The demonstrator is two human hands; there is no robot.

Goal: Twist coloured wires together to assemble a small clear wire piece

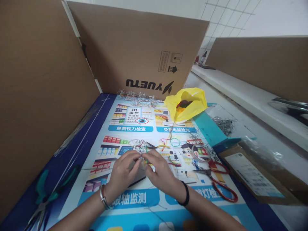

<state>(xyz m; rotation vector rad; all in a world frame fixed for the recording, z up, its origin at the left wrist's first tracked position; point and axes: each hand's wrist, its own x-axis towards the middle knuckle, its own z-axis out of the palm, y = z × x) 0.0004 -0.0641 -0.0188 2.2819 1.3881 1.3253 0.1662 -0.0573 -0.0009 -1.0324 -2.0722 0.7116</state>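
A small tangled bundle of silvery wire stands up from between my fingertips near the middle of the printed sheet. My left hand, with a metal bangle at the wrist, pinches its lower end. My right hand, with a black band at the wrist, pinches the same spot from the other side. A green strand shows beside the bundle. Just beyond my right hand lie dark-tipped pliers or scissors with a yellow handle. The exact point of the grip is too small to make out.
Red-handled scissors and a tape roll lie right. Teal-handled pliers lie left. Behind are a yellow bag, a wire pile and cardboard walls. A teal box and brown package stand right.
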